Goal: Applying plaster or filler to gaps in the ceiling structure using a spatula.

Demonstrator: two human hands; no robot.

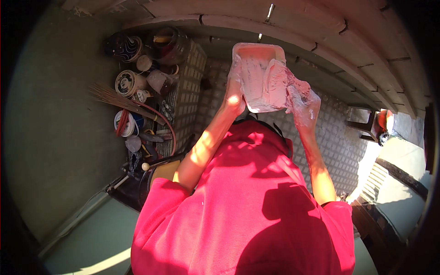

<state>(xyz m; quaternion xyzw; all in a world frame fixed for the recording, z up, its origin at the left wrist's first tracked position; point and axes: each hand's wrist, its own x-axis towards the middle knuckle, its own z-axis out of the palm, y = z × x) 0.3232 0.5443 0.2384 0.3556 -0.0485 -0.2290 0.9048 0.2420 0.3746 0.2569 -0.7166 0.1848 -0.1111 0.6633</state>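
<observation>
Pink paste in a shallow, round-cornered tray, held up between two bare hands.
The tray's pale rim frames thick, matte paste, smeared thin near the far edge and heaped in a ridged, creamy mound along the right edge; the tray is raised over a tiled floor. The person's left hand clasps the left edge, fingers closed against the side wall. The right hand, crusted whitish-pink, curls at the right edge beside the mound; whether it grips anything cannot be told.
</observation>
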